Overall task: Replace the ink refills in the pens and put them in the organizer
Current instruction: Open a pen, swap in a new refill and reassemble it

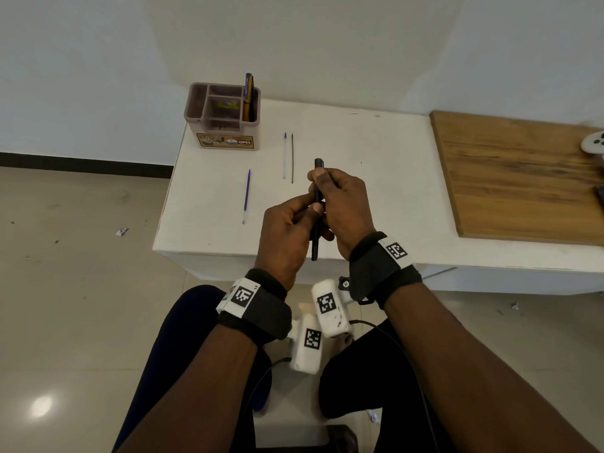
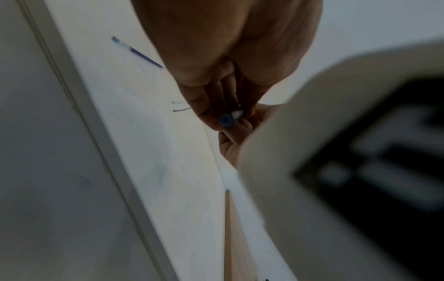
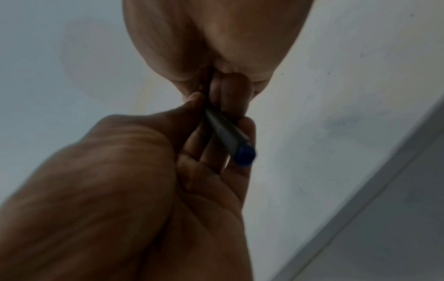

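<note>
Head view: dark slim pen (image 1: 316,210) held above white table (image 1: 376,178) edge, pinched by left hand (image 1: 287,237) and right hand (image 1: 343,207). Beyond, blue refill (image 1: 246,196), clear refill (image 1: 284,155), dark refill (image 1: 292,158), organizer (image 1: 225,116) holding pens.

Left wrist: blue pen end between curled fingers (image 2: 204,106); blurred marker block crowding right side.

Right wrist: both hands gripping barrel.

"OPEL" reads out in white letters on the dark end of the printed label (image 1: 225,141) across the front of the organizer (image 1: 196,106), next to a small round logo too tiny to make out. The white blocks on the wrist bands (image 1: 243,297) carry black-and-white square code patterns, and one shows a tiny mark at its corner that can't be read for sure.
</note>
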`<control>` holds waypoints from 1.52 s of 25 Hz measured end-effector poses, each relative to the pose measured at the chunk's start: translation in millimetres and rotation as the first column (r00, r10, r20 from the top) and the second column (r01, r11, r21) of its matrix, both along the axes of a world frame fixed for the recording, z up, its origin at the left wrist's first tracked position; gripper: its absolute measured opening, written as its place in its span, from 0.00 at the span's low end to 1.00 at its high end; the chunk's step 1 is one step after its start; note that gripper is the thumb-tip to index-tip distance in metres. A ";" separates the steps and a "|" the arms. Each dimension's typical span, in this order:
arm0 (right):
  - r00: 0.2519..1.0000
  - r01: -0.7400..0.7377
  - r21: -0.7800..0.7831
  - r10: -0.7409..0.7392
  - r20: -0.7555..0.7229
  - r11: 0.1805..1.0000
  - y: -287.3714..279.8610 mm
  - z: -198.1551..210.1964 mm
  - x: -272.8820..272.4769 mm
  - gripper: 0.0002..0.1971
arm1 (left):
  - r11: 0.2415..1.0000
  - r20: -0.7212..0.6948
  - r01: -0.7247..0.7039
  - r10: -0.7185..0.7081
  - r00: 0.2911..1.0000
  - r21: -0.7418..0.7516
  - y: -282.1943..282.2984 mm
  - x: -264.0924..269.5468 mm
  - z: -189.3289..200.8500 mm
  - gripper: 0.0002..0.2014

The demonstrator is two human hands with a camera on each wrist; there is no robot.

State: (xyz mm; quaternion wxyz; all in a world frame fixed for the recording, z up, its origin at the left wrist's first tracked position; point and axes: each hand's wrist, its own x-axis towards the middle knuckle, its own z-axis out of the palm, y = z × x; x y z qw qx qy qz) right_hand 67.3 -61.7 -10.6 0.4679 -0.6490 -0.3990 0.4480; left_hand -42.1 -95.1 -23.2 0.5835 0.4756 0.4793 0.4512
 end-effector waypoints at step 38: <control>0.976 0.085 -0.013 -0.081 0.201 0.996 -1.2 -20.4 -0.8 0.14 | 0.978 -0.201 -0.167 0.140 0.970 -0.122 9.9 -14.5 -17.1 0.08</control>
